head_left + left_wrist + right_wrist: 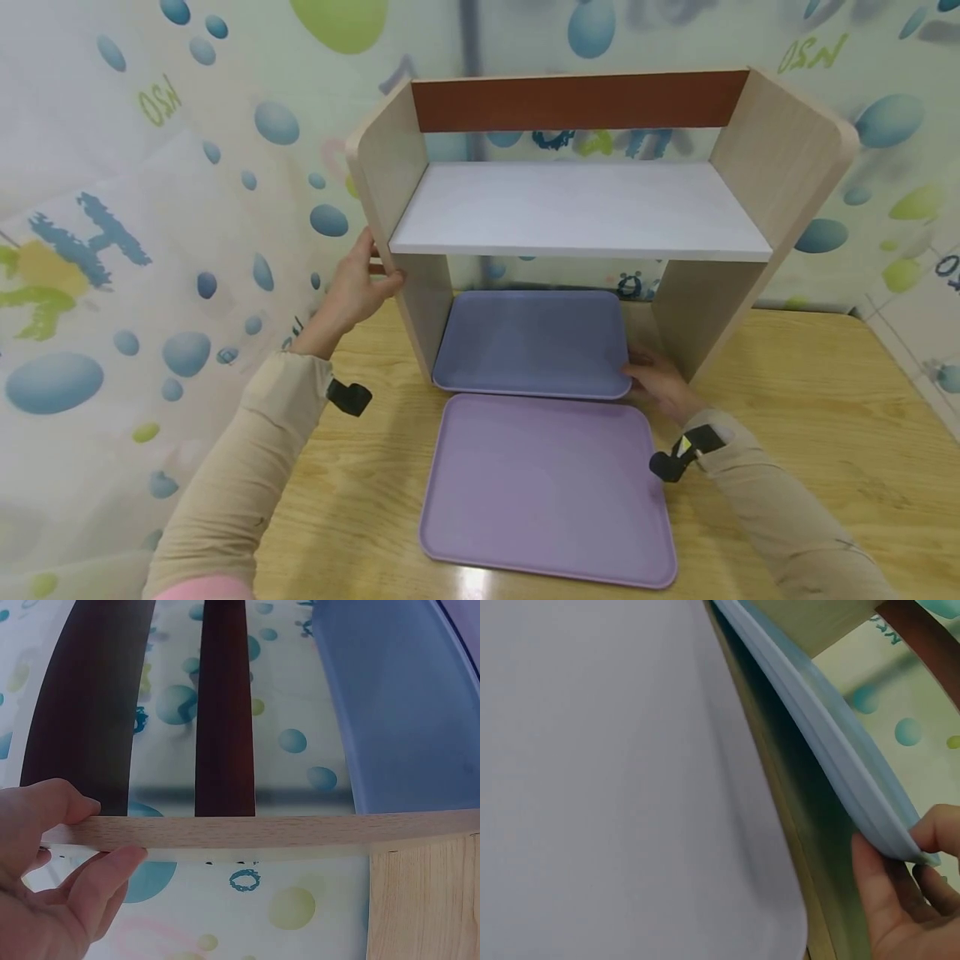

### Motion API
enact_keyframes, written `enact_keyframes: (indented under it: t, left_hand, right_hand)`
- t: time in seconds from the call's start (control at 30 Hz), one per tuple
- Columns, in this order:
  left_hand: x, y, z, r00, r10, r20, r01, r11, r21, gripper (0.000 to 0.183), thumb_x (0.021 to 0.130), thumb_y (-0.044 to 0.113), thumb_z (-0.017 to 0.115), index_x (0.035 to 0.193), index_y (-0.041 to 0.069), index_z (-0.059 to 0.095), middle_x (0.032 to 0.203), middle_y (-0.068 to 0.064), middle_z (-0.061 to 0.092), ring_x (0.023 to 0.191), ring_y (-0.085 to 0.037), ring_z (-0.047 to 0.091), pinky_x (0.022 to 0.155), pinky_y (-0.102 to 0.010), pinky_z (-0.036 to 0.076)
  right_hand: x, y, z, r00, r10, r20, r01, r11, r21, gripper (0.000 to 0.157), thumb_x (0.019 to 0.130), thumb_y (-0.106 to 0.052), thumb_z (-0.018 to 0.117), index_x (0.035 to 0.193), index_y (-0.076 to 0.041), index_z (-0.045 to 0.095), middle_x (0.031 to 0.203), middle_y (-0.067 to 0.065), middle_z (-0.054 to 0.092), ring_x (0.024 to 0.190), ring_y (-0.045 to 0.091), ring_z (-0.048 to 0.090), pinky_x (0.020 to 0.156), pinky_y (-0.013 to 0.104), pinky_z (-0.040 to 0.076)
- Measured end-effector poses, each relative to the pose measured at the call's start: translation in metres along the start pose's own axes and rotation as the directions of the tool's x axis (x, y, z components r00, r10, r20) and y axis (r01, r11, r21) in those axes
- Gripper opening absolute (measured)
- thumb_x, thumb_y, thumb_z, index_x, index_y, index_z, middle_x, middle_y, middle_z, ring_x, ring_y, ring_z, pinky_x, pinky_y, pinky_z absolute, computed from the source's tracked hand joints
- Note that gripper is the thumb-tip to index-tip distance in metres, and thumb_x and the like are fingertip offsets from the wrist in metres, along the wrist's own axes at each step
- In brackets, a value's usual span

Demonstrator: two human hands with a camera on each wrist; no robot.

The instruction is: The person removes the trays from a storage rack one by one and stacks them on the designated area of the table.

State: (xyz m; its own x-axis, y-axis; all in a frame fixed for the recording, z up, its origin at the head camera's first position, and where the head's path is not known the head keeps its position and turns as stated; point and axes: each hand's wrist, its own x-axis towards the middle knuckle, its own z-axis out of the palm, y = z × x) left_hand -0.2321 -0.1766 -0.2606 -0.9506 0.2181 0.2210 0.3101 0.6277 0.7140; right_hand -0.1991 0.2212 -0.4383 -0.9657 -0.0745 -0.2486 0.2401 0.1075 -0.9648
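Note:
A small shelf unit (581,212) with pale wood sides stands on the table. My left hand (356,290) grips the front edge of its left side panel (285,831), thumb on one face and fingers on the other. A blue tray (532,343) is in the lower opening, against the left side. At the tray's right front corner, my right hand (663,385) pinches the rim between thumb and fingers. The right wrist view shows this blue rim (832,742) raised, with a dark gap beneath. In front lies a purple tray (547,492), touched by neither hand.
The wooden table (817,417) extends to both sides of the unit. A patterned wall covering (247,208) stands close behind and to the left. A reddish-brown back rail (581,102) runs across the unit's top.

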Motion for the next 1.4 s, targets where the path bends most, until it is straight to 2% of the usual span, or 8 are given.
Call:
enact_keyframes:
  t: [0.17,0.3,0.4,0.7,0.93,1.13,1.4]
  left_hand:
    - [0.000,0.001,0.000,1.000,-0.013,0.001,0.013,1.000,0.001,0.067,0.083,0.009,0.055,0.139,0.019,0.018,0.120,-0.019,0.039,0.105,-0.036,0.045,0.071,-0.046,0.049]
    - [0.000,0.002,0.000,1.000,-0.014,0.000,0.014,1.000,0.003,0.067,0.084,0.008,0.054,0.139,0.018,0.018,0.120,-0.020,0.039,0.105,-0.036,0.045,0.072,-0.046,0.049]
    - [0.000,0.001,0.000,1.000,-0.010,0.002,0.010,1.000,0.001,0.066,0.084,0.008,0.054,0.139,0.017,0.018,0.120,-0.020,0.039,0.104,-0.037,0.045,0.072,-0.046,0.049]
    - [0.000,0.000,0.000,1.000,-0.011,0.013,0.011,1.000,-0.001,0.066,0.085,0.008,0.054,0.139,0.017,0.017,0.121,-0.021,0.039,0.105,-0.037,0.045,0.073,-0.046,0.049]
    - [0.000,-0.001,0.000,1.000,-0.009,0.013,0.009,1.000,0.000,0.067,0.085,0.008,0.054,0.139,0.018,0.017,0.120,-0.021,0.039,0.105,-0.037,0.045,0.073,-0.045,0.049]
    - [0.001,-0.001,0.001,1.000,-0.006,0.010,0.006,1.000,-0.004,0.066,0.084,0.008,0.054,0.139,0.017,0.018,0.120,-0.021,0.039,0.104,-0.036,0.046,0.072,-0.045,0.050]
    - [0.001,0.000,0.000,1.000,0.000,0.005,0.000,1.000,-0.011,0.066,0.084,0.007,0.054,0.139,0.017,0.018,0.120,-0.020,0.039,0.104,-0.036,0.045,0.072,-0.045,0.049]
  right_hand:
    - [-0.004,-0.001,-0.002,1.000,-0.017,0.006,0.016,0.996,0.086,0.058,0.085,0.002,0.046,0.135,0.010,0.017,0.129,0.026,0.030,0.074,0.003,0.054,0.068,0.019,0.048]
    - [-0.006,-0.002,-0.005,0.998,-0.057,0.041,0.046,0.973,0.225,0.058,0.083,0.007,0.046,0.133,0.011,0.016,0.111,0.007,0.045,0.076,0.006,0.057,0.069,0.021,0.050]
    - [-0.007,-0.003,-0.006,0.993,-0.086,0.074,0.060,0.949,0.309,0.058,0.081,0.010,0.045,0.131,0.012,0.015,0.099,-0.002,0.049,0.076,0.009,0.059,0.069,0.023,0.051]
    - [-0.011,-0.002,-0.005,0.989,-0.115,0.098,0.071,0.927,0.367,0.059,0.080,0.014,0.044,0.130,0.013,0.012,0.096,0.001,0.050,0.075,0.011,0.060,0.068,0.025,0.052]
    - [-0.014,0.004,-0.003,0.991,-0.113,0.077,0.070,0.903,0.424,0.049,0.081,0.015,0.042,0.125,0.006,0.023,0.097,0.000,0.051,0.073,0.012,0.059,0.065,0.024,0.052]
    - [-0.018,0.010,-0.002,0.990,-0.128,0.058,0.093,0.906,0.413,0.047,0.082,0.013,0.042,0.125,0.003,0.025,0.099,0.000,0.049,0.074,0.010,0.058,0.066,0.022,0.051]
    - [-0.024,0.014,-0.004,0.987,-0.153,0.040,0.117,0.875,0.469,0.042,0.082,0.015,0.041,0.117,-0.004,0.031,0.097,-0.001,0.052,0.075,0.011,0.058,0.066,0.023,0.051]
